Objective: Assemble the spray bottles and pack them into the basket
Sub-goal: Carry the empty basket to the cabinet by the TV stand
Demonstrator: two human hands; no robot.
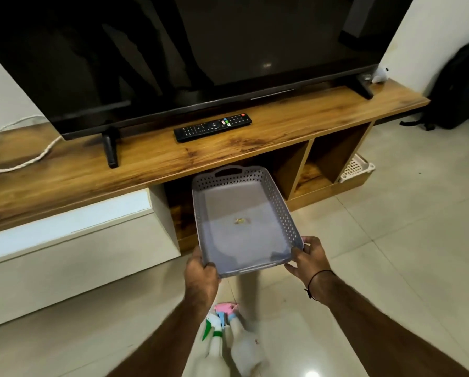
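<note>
The left hand and right hand each grip a near corner of the basket, holding it level above the floor; the spray bottles lie below, ready for packing

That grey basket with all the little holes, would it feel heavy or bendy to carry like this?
Probably light: the grey basket is thin perforated plastic and nearly empty, holding only a small scrap. It looks fairly stiff, since it juts out level while the left hand and right hand grip only its near end. The smooth plastic might be slightly slippery.
</note>
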